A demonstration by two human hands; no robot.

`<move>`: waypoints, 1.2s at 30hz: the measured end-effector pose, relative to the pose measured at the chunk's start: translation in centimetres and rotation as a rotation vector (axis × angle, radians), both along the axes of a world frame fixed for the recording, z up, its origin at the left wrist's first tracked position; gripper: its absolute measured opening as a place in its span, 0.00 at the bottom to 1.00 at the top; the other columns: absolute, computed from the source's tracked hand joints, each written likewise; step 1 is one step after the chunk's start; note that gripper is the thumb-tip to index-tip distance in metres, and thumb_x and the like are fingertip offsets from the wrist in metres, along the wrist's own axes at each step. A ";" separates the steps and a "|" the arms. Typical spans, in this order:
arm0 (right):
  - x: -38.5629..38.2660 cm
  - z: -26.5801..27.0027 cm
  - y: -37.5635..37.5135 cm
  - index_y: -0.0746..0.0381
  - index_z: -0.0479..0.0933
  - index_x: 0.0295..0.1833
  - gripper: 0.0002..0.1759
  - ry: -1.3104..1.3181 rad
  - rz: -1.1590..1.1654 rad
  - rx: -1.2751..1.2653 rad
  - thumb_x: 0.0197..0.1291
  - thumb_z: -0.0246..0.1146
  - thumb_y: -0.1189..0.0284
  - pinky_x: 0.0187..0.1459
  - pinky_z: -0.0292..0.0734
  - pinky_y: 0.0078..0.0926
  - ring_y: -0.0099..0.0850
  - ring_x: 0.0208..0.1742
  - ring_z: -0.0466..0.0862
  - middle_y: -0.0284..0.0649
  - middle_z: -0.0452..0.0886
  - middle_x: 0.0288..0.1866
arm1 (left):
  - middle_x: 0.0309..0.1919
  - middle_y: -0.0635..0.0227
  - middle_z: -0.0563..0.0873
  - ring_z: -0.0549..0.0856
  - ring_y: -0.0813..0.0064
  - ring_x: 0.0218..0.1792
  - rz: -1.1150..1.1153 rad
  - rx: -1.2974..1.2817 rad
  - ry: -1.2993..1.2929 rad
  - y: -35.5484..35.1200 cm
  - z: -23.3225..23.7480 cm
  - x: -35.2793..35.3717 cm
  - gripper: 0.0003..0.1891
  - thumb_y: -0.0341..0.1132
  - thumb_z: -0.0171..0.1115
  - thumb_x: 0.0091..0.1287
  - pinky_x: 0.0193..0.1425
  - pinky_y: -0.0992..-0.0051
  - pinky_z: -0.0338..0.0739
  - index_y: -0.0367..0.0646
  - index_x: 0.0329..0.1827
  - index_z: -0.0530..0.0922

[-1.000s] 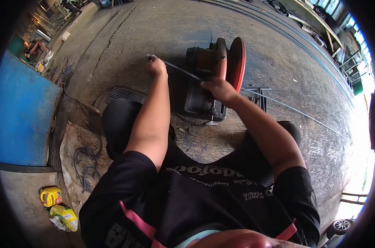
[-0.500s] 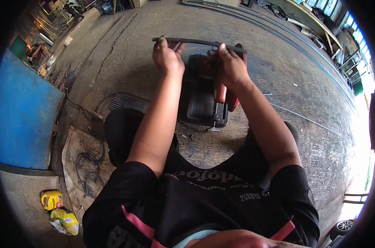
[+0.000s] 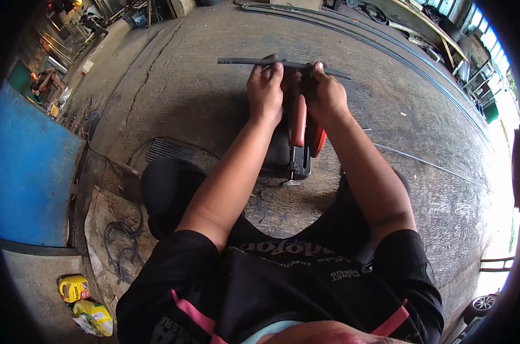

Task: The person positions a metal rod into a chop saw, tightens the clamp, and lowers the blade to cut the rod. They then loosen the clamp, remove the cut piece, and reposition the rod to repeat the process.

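A dark, slender metal rod [image 3: 297, 65] is held level above a cut-off saw in the middle of the head view. My left hand [image 3: 266, 87] grips it left of its middle, thumb on the near side. Closer to its right end, my right hand [image 3: 327, 93] is closed around the same rod. Both ends stick out past my hands. Below them the cut-off saw [image 3: 298, 129] stands on the floor between my legs, its red handle towards me. My hands and forearms hide much of its body.
Several short dark bars [image 3: 169, 150] lie by my left knee. Long thin rods [image 3: 426, 162] stretch over the concrete floor at right. A blue panel [image 3: 33, 172] stands at left, with a coiled hose [image 3: 122, 243] nearby. Another person [image 3: 46, 82] sits far left.
My left hand has slid right along the rod, closer to my right hand. The rod and both hands now sit slightly lower and further right, covering more of the saw.
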State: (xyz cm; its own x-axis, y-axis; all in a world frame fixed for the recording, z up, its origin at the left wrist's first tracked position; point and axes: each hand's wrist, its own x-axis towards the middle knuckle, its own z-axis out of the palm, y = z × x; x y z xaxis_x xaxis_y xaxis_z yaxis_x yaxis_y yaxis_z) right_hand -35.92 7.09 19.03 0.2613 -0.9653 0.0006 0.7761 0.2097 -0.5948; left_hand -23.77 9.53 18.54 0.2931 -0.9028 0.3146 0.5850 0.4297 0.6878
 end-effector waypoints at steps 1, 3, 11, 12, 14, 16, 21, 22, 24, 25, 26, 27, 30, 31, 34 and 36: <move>0.4 0.1 0.2 0.70 0.69 0.45 0.17 0.002 0.008 0.007 0.70 0.51 0.63 0.42 0.79 0.33 0.36 0.39 0.82 0.47 0.77 0.41 | 0.40 0.64 0.80 0.83 0.67 0.36 0.015 0.066 -0.010 0.1 0.0 0.1 0.10 0.31 0.57 0.68 0.42 0.67 0.82 0.41 0.50 0.71; 2.0 0.2 0.9 0.67 0.71 0.46 0.17 0.158 0.039 0.051 0.70 0.51 0.62 0.42 0.79 0.31 0.33 0.40 0.82 0.44 0.78 0.41 | 0.40 0.63 0.79 0.83 0.68 0.33 0.157 0.190 -0.053 -0.4 0.3 1.2 0.08 0.30 0.54 0.70 0.37 0.69 0.83 0.37 0.48 0.71; 11.4 -7.2 3.4 0.69 0.73 0.57 0.34 0.913 0.331 0.064 0.66 0.51 0.47 0.62 0.62 0.37 0.42 0.60 0.71 0.54 0.74 0.58 | 0.31 0.59 0.82 0.83 0.67 0.27 0.733 0.407 -0.491 -5.8 -2.7 12.0 0.10 0.30 0.51 0.70 0.36 0.68 0.81 0.31 0.44 0.77; 12.8 -9.7 3.0 0.70 0.74 0.56 0.34 0.922 0.347 0.011 0.66 0.50 0.47 0.60 0.64 0.38 0.45 0.59 0.73 0.55 0.75 0.57 | 0.31 0.55 0.83 0.84 0.62 0.29 0.865 0.495 -0.747 -6.6 -4.2 13.0 0.10 0.31 0.53 0.68 0.38 0.65 0.80 0.32 0.42 0.78; 14.9 -13.1 2.8 0.71 0.75 0.53 0.33 1.078 0.386 -0.108 0.67 0.49 0.49 0.58 0.68 0.39 0.49 0.58 0.75 0.58 0.76 0.55 | 0.32 0.47 0.84 0.84 0.50 0.37 1.018 0.626 -1.023 -8.9 -8.6 14.7 0.10 0.35 0.57 0.64 0.44 0.58 0.75 0.35 0.36 0.81; 16.2 -17.4 2.5 0.71 0.76 0.50 0.30 1.346 0.440 -0.338 0.67 0.49 0.51 0.58 0.69 0.41 0.51 0.57 0.75 0.61 0.76 0.53 | 0.34 0.50 0.84 0.83 0.47 0.40 0.915 0.763 -1.172 -9.2 -12.0 15.2 0.10 0.35 0.57 0.64 0.44 0.57 0.75 0.38 0.38 0.81; 13.2 -22.6 5.0 0.69 0.78 0.46 0.25 1.573 0.550 -0.429 0.62 0.54 0.56 0.56 0.72 0.43 0.51 0.53 0.78 0.60 0.79 0.46 | 0.37 0.49 0.84 0.83 0.47 0.43 0.643 0.843 -1.153 -10.1 -23.8 17.0 0.10 0.35 0.62 0.61 0.46 0.56 0.75 0.37 0.41 0.81; 12.3 -23.8 5.3 0.70 0.78 0.46 0.24 1.605 0.566 -0.511 0.61 0.55 0.58 0.55 0.72 0.43 0.51 0.52 0.79 0.60 0.80 0.45 | 0.36 0.47 0.84 0.83 0.47 0.42 0.657 0.843 -1.291 -10.1 -25.4 16.8 0.11 0.35 0.61 0.62 0.46 0.55 0.75 0.36 0.41 0.80; 11.1 -25.7 6.0 0.69 0.78 0.47 0.23 1.607 0.578 -0.403 0.60 0.56 0.59 0.55 0.72 0.43 0.51 0.51 0.79 0.59 0.80 0.45 | 0.37 0.46 0.83 0.82 0.47 0.43 0.624 0.833 -1.479 -9.4 -29.0 16.4 0.11 0.35 0.61 0.61 0.48 0.55 0.76 0.35 0.40 0.79; 10.8 -26.9 5.9 0.68 0.77 0.48 0.22 1.595 0.574 -0.312 0.58 0.56 0.60 0.55 0.72 0.43 0.51 0.51 0.79 0.59 0.80 0.45 | 0.38 0.46 0.83 0.82 0.47 0.44 0.576 0.818 -1.532 -9.5 -30.4 16.3 0.11 0.35 0.61 0.61 0.49 0.55 0.76 0.36 0.40 0.79; 10.6 -28.2 6.0 0.66 0.77 0.49 0.21 1.562 0.503 -0.341 0.58 0.57 0.62 0.55 0.72 0.44 0.51 0.50 0.79 0.58 0.80 0.45 | 0.38 0.46 0.83 0.82 0.47 0.44 0.553 0.813 -1.534 -9.9 -31.7 16.4 0.11 0.35 0.61 0.61 0.49 0.55 0.76 0.36 0.40 0.79; 10.4 -28.4 5.7 0.66 0.77 0.49 0.21 1.566 0.511 -0.318 0.58 0.57 0.62 0.55 0.72 0.44 0.51 0.50 0.79 0.58 0.80 0.45 | 0.39 0.46 0.83 0.82 0.47 0.45 0.502 0.885 -1.593 -9.8 -32.9 16.4 0.11 0.36 0.62 0.60 0.50 0.56 0.76 0.36 0.40 0.80; 9.9 -27.9 5.0 0.67 0.73 0.55 0.24 1.539 0.583 -0.240 0.59 0.58 0.61 0.58 0.70 0.43 0.52 0.55 0.76 0.60 0.78 0.50 | 0.41 0.47 0.83 0.82 0.48 0.46 0.392 0.990 -1.646 -9.1 -35.6 17.2 0.13 0.36 0.63 0.59 0.51 0.57 0.77 0.36 0.40 0.79; 9.8 -27.7 4.6 0.66 0.74 0.54 0.23 1.536 0.600 -0.224 0.59 0.57 0.61 0.57 0.70 0.43 0.52 0.55 0.77 0.60 0.78 0.49 | 0.41 0.47 0.83 0.82 0.48 0.47 0.369 0.999 -1.636 -9.3 -35.9 17.5 0.14 0.36 0.64 0.59 0.52 0.58 0.77 0.36 0.42 0.77; 9.4 -28.1 3.8 0.66 0.75 0.51 0.21 1.515 0.557 -0.178 0.59 0.57 0.62 0.55 0.71 0.44 0.52 0.53 0.78 0.59 0.79 0.47 | 0.44 0.47 0.82 0.81 0.49 0.49 0.381 1.087 -1.681 -8.5 -38.6 18.4 0.16 0.34 0.62 0.59 0.54 0.59 0.77 0.38 0.48 0.74; 9.4 -28.4 3.8 0.66 0.76 0.49 0.20 1.497 0.507 -0.150 0.59 0.57 0.62 0.54 0.71 0.45 0.53 0.52 0.78 0.60 0.79 0.45 | 0.45 0.46 0.82 0.81 0.48 0.49 0.334 1.189 -1.674 -7.6 -38.9 17.9 0.17 0.34 0.61 0.60 0.54 0.58 0.77 0.39 0.50 0.72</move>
